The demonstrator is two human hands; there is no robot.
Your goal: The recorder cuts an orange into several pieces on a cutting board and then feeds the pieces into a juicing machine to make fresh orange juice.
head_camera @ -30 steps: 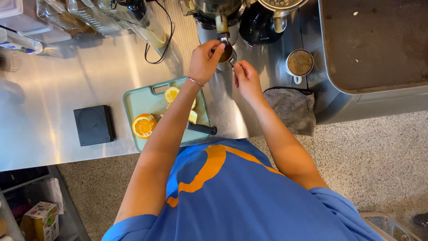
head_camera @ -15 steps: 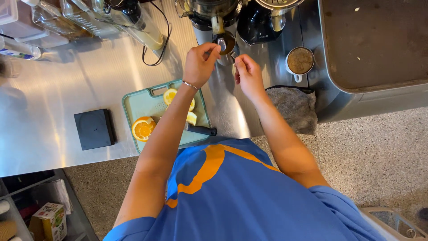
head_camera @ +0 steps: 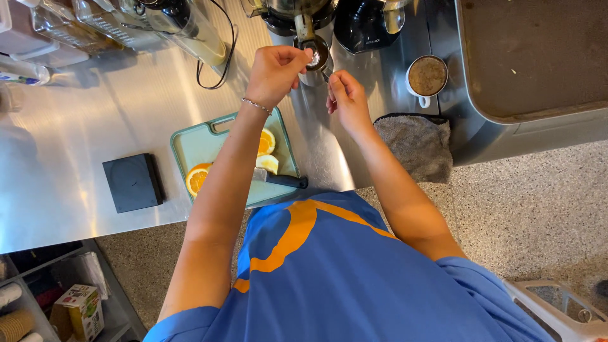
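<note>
Reaching two hands (head_camera: 276,73) (head_camera: 347,98), one metal cup (head_camera: 315,56), three orange pieces (head_camera: 197,178)

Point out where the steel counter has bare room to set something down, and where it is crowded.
Bare steel counter lies between the black square block and the containers. Crowded: around both hands, left and right, under the juicer, beside the cutting board and cup.

A single head-worn camera looks steeply down from above the person's chest, near the left hand (head_camera: 273,73), right hand (head_camera: 347,98) and table (head_camera: 76,139).
</note>
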